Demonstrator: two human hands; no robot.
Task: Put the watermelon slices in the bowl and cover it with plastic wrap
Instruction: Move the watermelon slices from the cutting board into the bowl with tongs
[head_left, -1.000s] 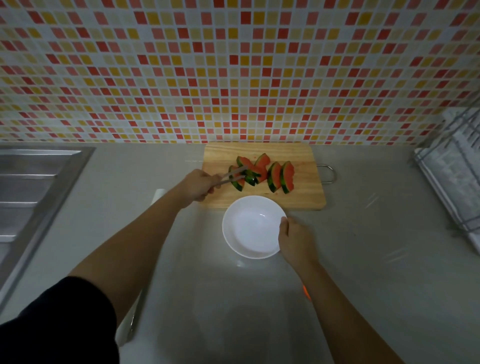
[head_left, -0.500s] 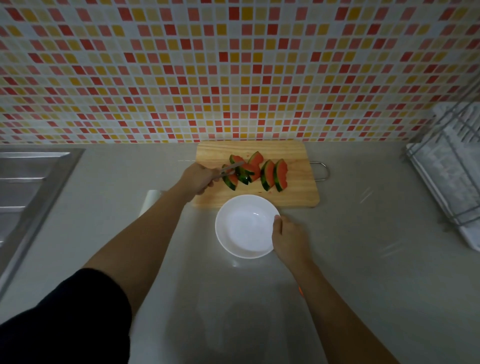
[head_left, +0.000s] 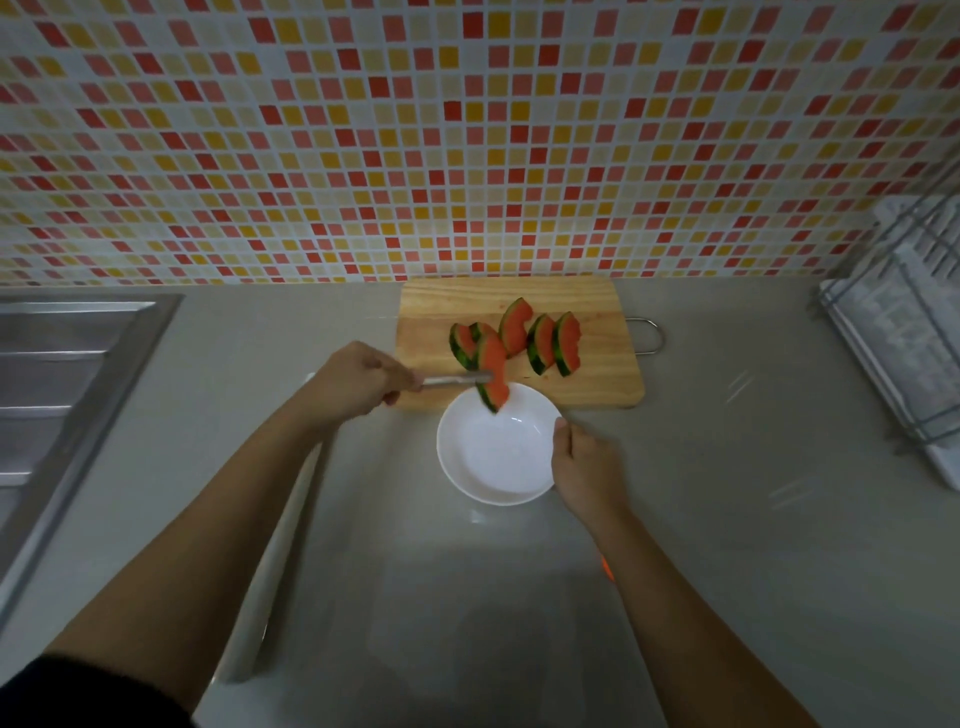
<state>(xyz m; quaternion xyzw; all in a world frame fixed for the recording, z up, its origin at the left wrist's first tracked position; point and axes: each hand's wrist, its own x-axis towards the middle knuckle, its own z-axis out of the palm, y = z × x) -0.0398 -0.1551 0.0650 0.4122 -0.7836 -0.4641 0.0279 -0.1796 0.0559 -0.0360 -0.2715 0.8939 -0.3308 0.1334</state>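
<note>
- The white bowl (head_left: 488, 467) sits on the grey counter (head_left: 727, 519). All places here are told from the bowl.
- The left hand (head_left: 358, 382) is just left of the bowl. Its fingers are curled tight around metal tongs (head_left: 449, 382).
- The tongs pinch one watermelon slice (head_left: 491, 371). It hangs over the bowl's far rim. I can't tell if its bottom tip touches the bowl.
- The right hand (head_left: 587, 467) holds the bowl's right edge, with the thumb on the rim. The other fingers are tucked under the hand and can't be seen.
- The other slices (head_left: 540, 340) stand behind the bowl on a wooden cutting board (head_left: 602, 379). The held slice hides part of the leftmost one.
- A long pale box (head_left: 275, 551) lies left of the bowl, partly under the left arm. It is too dim to tell what it is.
- A small orange thing (head_left: 605, 566) peeks out from under the right arm, nearer than the bowl.
- Far left of the bowl is a sink (head_left: 78, 364). Far right is a dish rack (head_left: 909, 338). The picture's edge cuts off both.
</note>
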